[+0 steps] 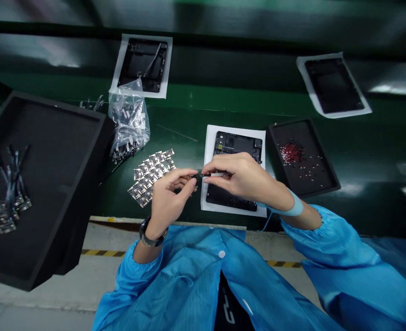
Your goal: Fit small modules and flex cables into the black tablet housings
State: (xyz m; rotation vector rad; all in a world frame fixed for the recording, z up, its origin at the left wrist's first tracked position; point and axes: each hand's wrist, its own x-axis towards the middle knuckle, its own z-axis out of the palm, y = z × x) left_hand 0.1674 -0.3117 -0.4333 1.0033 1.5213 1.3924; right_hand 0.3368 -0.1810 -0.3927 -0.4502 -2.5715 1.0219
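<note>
The left hand (170, 195) and right hand (244, 177) are close together above the green surface (185, 115), their fingertips pinching a narrow dark component (200, 176) from opposite ends. A white strip (216, 174) is showing at the end held by the right hand. The component's long axis is lying almost level, pointing across the view from one hand to the other, and it is too small to make out in detail. A wristwatch (151, 232) is sitting on the left wrist, and a blue wrist strap (294, 207) is circling the right.

Just beneath the right hand, a black device frame (233, 145) is lying on a white sheet (211, 147). Beside the left hand, a cluster of small circuit boards (151, 177) is spread on the surface, with a clear plastic bag (128, 117) of parts just beyond. A black foam tray (47, 133) is holding dark flex cables (11, 184) at the far left. A black tray (302, 156) at the right is carrying red pieces (291, 152). Two more device frames (144, 64) (334, 85) are resting on sheets farther away.
</note>
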